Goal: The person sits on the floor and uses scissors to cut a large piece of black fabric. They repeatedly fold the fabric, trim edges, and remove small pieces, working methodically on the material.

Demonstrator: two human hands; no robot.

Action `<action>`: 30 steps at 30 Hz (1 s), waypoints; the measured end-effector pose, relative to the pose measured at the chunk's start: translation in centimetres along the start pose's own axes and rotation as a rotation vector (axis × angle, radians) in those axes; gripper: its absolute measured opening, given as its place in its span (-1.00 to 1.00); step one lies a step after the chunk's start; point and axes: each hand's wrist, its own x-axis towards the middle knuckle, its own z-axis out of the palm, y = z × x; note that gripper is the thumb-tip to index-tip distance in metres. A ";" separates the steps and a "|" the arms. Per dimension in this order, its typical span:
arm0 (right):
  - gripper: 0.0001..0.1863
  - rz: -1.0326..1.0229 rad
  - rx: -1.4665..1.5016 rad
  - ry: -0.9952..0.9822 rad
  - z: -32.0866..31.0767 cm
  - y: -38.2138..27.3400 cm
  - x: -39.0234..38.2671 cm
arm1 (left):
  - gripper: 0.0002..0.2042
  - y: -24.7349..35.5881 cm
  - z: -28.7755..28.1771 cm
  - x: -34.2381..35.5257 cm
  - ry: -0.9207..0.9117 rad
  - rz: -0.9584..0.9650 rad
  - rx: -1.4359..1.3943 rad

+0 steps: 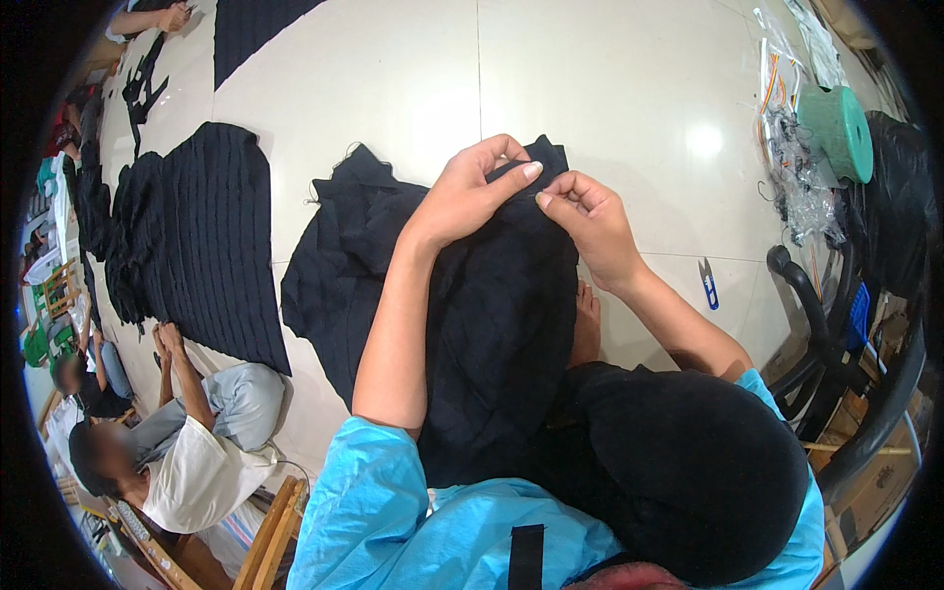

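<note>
A black cloth (492, 324) is draped over my lap and spreads left onto the tiled floor, with loose threads at its far left edge. My left hand (477, 192) pinches a folded edge of it between thumb and fingers, at the cloth's far end. Close beside it, my right hand (590, 218) is closed, thumb against forefinger, at the same edge. Whatever lies between those right fingertips is too small to make out. Blue-handled thread snips (709, 283) lie on the floor, to the right of my right forearm.
A black ribbed cloth (211, 241) lies at left, near a seated co-worker (211, 442) in a white top. Another black piece (251, 34) lies farther off. At right are a green round plastic object (836, 133), clear plastic wrap (801, 187) and a black chair base (836, 354).
</note>
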 end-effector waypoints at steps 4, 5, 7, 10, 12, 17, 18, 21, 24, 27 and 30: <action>-0.92 0.012 0.018 0.028 -0.1 -0.2 -0.1 | -0.75 0.2 0.3 -0.1 0.023 0.002 0.024; -0.92 0.017 0.028 0.036 -0.2 -0.1 -0.2 | -0.76 0.3 0.4 -0.1 0.032 0.006 0.032; -0.92 0.033 0.014 0.039 -0.4 -0.1 -0.3 | -0.74 0.4 0.6 -0.2 0.068 0.034 0.020; -0.91 0.045 0.023 0.058 -0.4 0.4 -0.4 | -0.70 -0.1 1.2 -0.1 0.122 0.087 -0.015; -0.90 0.045 0.028 0.073 0.1 0.5 -0.8 | -0.70 -0.3 1.4 0.1 0.142 0.088 0.006; -0.90 -0.022 0.009 0.114 1.1 0.8 -1.2 | -0.68 -0.5 1.8 0.3 0.148 0.136 -0.027; -0.91 -0.017 -0.008 0.101 1.0 0.7 -1.2 | -0.68 -0.5 1.9 0.3 0.150 0.143 -0.043; -0.93 -0.044 -0.074 0.059 0.6 0.5 -1.0 | -0.64 -0.2 1.2 0.1 0.022 -0.019 -0.104; -0.93 -0.139 -0.157 0.029 0.3 0.4 -0.6 | -0.61 0.1 0.9 0.1 -0.108 -0.066 0.039; -0.94 -0.163 -0.192 0.036 0.2 0.2 -0.2 | -0.64 0.4 1.3 0.0 0.030 0.000 -0.065; -0.93 -0.131 -0.175 0.047 0.2 -0.1 0.0 | -0.66 0.1 1.8 0.3 0.159 0.133 -0.079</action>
